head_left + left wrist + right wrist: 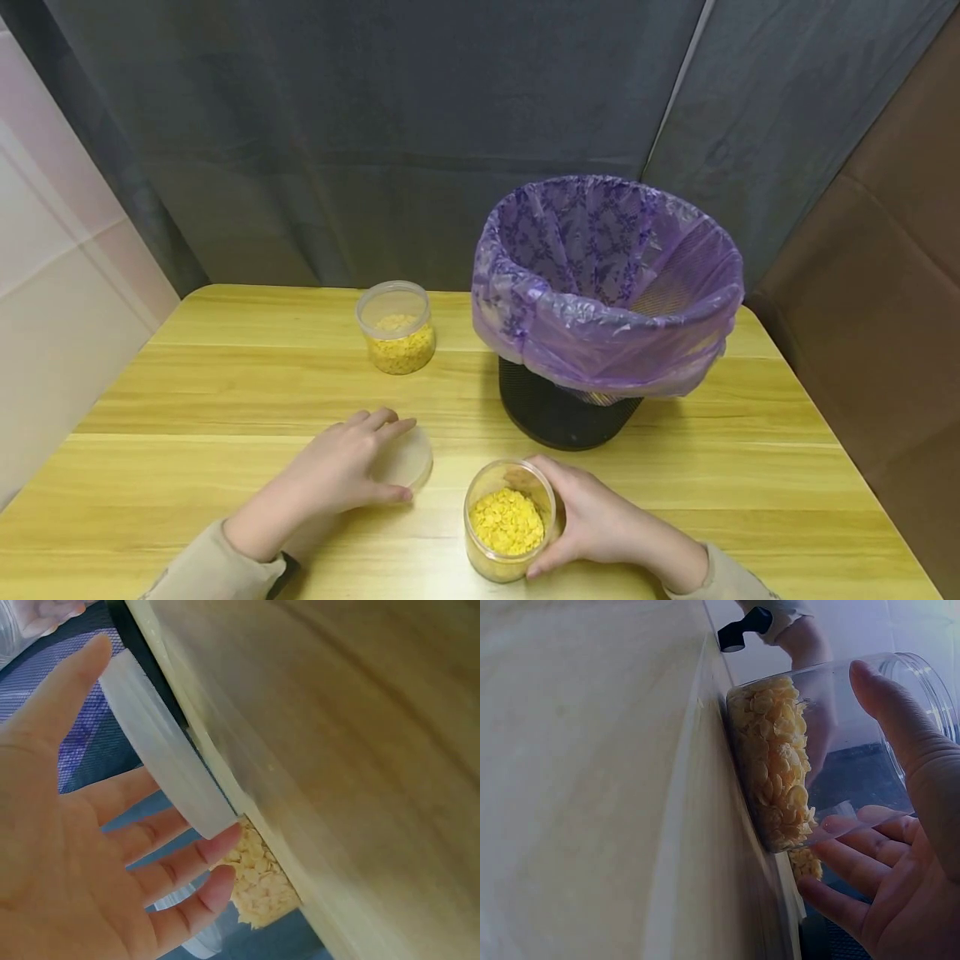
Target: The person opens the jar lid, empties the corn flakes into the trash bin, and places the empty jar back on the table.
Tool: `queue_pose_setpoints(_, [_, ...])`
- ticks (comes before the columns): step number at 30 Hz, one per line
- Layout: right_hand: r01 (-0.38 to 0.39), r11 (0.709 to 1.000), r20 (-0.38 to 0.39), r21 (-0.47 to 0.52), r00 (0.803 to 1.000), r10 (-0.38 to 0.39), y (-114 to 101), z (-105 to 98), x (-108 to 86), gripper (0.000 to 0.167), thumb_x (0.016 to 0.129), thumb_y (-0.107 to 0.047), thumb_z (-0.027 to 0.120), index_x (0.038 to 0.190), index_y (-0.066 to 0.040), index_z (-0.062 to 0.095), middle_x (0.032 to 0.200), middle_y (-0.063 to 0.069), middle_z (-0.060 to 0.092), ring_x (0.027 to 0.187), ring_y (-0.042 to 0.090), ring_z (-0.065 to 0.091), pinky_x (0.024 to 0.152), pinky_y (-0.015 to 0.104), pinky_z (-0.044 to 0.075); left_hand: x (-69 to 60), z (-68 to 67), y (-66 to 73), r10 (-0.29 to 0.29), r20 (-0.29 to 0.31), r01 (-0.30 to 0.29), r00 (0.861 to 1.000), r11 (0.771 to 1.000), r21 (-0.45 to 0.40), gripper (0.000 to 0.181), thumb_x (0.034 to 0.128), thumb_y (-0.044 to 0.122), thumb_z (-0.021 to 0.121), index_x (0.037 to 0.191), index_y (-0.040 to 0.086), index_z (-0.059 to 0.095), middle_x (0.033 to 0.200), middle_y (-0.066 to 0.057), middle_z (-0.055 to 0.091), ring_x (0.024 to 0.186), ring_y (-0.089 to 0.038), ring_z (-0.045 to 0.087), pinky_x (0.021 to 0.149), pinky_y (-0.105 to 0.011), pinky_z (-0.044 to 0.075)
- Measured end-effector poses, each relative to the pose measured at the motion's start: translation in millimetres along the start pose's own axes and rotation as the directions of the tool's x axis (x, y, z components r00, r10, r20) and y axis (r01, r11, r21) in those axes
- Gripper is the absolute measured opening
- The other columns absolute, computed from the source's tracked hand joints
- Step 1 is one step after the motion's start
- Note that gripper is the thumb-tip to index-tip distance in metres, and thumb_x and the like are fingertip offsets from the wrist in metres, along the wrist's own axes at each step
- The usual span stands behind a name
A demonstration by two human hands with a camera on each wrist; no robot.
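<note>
Right hand (592, 518) grips jar (501, 570) of yellow flakes (508, 522), thumb and fingers round its side, jar upright on table (225, 383); left hand (348, 467) spread wide about flat-lying lid (407, 460), I can't tell from here if touching; second jar (401, 354) behind lid, black bin (562, 421) with purple bag (607, 354) back right

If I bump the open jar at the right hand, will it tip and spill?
The jar would probably resist small bumps, since its yellow flakes sit low. If it tipped, they'd likely spill because it's open. Its smooth wall might feel slippery.
</note>
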State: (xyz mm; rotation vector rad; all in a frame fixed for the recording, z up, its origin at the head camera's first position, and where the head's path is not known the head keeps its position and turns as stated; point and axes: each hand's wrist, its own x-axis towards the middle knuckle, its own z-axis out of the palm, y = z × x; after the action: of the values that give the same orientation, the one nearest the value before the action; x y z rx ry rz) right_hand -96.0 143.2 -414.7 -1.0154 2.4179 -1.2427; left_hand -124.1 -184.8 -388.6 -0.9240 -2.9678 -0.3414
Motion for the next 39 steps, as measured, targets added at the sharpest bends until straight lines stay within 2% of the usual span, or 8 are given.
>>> queue_pose_setpoints(19, [-0.001, 1.000, -0.001, 0.001, 1.000, 0.001, 0.5, 0.6, -0.6, 0.092, 0.055, -0.043, 0.091, 0.132, -0.019, 0.046, 0.124, -0.004, 0.057, 0.113, 0.016, 0.054, 0.098, 0.040, 0.041, -0.2, 4.2, -3.0, 0.034, 0.026, -0.035, 0.999, 0.999, 0.035, 0.087, 0.0602, 0.056, 0.081, 0.127, 0.005, 0.060, 0.121, -0.011, 0.060, 0.101, -0.031, 0.056, 0.076, -0.053, 0.048])
queue_pose_setpoints(39, [0.001, 1.000, -0.026, -0.002, 1.000, -0.001, -1.1, 3.6, 0.0, 0.092, 0.053, -0.042, 0.092, 0.131, -0.021, 0.047, 0.122, -0.007, 0.057, 0.111, 0.014, 0.055, 0.097, 0.039, 0.042, 0.6, 3.9, -2.4, 0.024, 0.056, -0.026, 0.998, 0.999, 0.042, 0.087, 0.0611, 0.054, 0.082, 0.129, 0.005, 0.057, 0.123, -0.010, 0.057, 0.104, -0.033, 0.055, 0.078, -0.055, 0.046])
